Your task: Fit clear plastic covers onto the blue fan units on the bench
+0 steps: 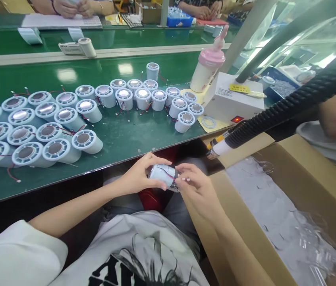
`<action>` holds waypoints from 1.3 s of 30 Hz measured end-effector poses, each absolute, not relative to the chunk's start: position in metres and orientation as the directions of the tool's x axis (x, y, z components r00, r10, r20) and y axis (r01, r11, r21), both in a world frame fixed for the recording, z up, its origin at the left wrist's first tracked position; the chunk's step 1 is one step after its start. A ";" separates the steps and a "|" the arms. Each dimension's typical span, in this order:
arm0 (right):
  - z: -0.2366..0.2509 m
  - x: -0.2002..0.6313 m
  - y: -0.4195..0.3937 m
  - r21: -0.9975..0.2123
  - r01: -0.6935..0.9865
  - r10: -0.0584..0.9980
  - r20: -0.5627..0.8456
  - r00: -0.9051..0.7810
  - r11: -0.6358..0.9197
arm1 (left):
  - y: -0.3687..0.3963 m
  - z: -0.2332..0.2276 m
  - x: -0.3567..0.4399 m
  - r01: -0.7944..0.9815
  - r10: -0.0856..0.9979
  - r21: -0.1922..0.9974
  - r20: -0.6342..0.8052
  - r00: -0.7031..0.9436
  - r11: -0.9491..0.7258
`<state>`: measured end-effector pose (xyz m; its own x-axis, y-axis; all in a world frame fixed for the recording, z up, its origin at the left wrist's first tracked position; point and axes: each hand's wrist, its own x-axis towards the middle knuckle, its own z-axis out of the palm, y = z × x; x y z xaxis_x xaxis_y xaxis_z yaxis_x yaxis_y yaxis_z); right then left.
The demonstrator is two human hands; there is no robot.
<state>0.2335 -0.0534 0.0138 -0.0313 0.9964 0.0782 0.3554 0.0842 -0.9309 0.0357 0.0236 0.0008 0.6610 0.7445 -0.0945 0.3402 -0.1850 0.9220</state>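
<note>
Hands [168, 180] around cylinder [162, 174] below table edge [120, 161]

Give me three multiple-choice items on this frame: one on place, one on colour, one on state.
1. Where is the small white cylinder with red wires?
A. on the green table
B. between both hands, below the table edge
C. inside the cardboard box

2. What colour is the bottle cap?
A. pink
B. blue
C. black

3. How is the switch on the white box?
A. dark
B. covered by tape
C. lit red

Key: B, the left hand and right hand grip it over the lap, in front of the green table; A, the cap is plainly pink; C, the switch glows red.
</note>
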 end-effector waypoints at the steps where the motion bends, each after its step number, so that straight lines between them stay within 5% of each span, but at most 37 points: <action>1: 0.014 0.233 -0.053 -0.951 0.306 0.998 0.056 0.009 0.051 | 0.023 -0.002 0.035 0.323 0.731 0.931 -0.100 0.676 -0.171; 9: 0.007 0.237 -0.048 -0.981 -0.106 0.982 -0.168 0.080 -0.159 | 0.017 -0.005 0.034 0.191 0.615 0.981 -0.164 0.772 0.022; 12: 0.005 0.243 -0.051 -0.994 0.105 0.997 0.024 -0.069 0.031 | 0.015 -0.003 0.034 0.129 0.616 0.971 -0.227 0.754 0.200; 17: 0.000 0.252 -0.058 -0.832 0.450 0.943 0.251 -0.218 0.325 | 0.013 0.000 0.031 0.129 0.581 0.938 -0.303 0.755 0.322; 22: 0.002 0.252 -0.063 -0.887 0.373 0.953 0.194 -0.233 0.272 | 0.013 0.007 0.027 0.146 0.563 0.981 -0.195 0.803 0.131; 27: 0.006 0.251 -0.066 -0.962 0.220 0.970 0.114 -0.217 0.162 | 0.011 0.012 0.024 0.117 0.543 0.986 -0.165 0.823 0.123; 32: -0.010 0.250 -0.070 -0.996 0.081 0.994 0.026 -0.109 0.035 | 0.019 0.002 0.035 0.049 0.559 0.971 -0.176 0.810 0.235; 39: -0.060 0.252 -0.071 -0.989 -0.124 0.929 0.033 0.368 0.084 | 0.057 -0.028 0.106 -0.048 0.560 0.930 -0.177 0.809 0.364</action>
